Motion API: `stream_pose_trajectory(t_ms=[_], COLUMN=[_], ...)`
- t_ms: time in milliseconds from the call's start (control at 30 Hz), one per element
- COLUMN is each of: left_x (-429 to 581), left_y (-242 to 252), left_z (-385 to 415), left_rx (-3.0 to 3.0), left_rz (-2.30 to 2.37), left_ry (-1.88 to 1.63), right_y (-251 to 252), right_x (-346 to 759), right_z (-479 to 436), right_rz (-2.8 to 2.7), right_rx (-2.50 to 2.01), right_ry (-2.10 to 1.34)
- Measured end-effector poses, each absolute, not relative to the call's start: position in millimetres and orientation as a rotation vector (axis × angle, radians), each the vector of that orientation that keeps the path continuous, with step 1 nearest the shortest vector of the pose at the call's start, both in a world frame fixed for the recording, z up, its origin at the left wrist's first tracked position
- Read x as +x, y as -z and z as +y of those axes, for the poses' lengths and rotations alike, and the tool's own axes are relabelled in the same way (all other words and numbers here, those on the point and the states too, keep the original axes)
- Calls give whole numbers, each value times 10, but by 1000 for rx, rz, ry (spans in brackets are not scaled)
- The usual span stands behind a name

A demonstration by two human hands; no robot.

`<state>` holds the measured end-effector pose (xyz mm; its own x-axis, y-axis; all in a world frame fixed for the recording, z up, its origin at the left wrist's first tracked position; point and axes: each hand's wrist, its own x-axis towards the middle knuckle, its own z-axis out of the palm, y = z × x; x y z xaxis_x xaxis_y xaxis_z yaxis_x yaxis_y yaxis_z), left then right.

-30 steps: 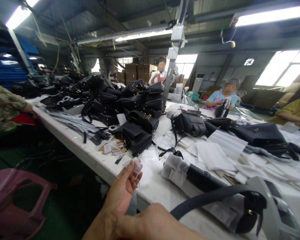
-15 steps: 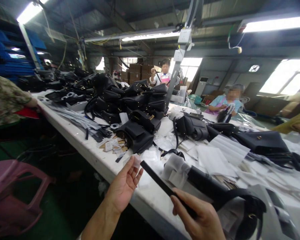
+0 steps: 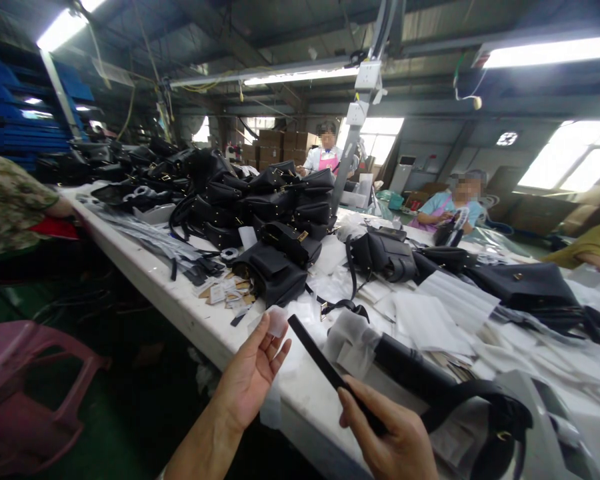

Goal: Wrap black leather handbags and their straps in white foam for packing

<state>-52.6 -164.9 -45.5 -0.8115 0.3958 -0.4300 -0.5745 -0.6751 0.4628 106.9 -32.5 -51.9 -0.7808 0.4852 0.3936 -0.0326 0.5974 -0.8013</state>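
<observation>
The left hand (image 3: 250,380) is pinching a thin, translucent white sheet (image 3: 277,322) between thumb and fingers, seemingly so that its free part is standing clear. The right hand (image 3: 393,427) is gripping a flat, black, leather-like strap (image 3: 316,353) behind its end, apparently leaving the tip exposed just right of the sheet; both are hovering around the long white table's (image 3: 180,303) near edge.

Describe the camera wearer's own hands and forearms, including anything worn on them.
The left hand is bare: no glove, ring or bracelet shows. The left forearm is uncovered too; whether a sleeve begins at the picture's lower edge is unclear. The right hand also has no visible glove or ring; its forearm is out of frame.
</observation>
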Motion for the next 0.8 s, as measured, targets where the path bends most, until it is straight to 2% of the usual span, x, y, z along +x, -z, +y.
stream_pose_trajectory(t_ms=[467,800], left_x=[-531,-452], left_y=[535,488], left_z=[-1612,-1605], left_rx=[-351,-125], left_rz=[820,1000], left_ry=[-2435,-2404], right_y=[537,396], right_x=[1016,985], right_z=[-335,-181], right_rz=[-2232,-2499], right_rx=[-363,-308], right_ry=[-1133,-1235])
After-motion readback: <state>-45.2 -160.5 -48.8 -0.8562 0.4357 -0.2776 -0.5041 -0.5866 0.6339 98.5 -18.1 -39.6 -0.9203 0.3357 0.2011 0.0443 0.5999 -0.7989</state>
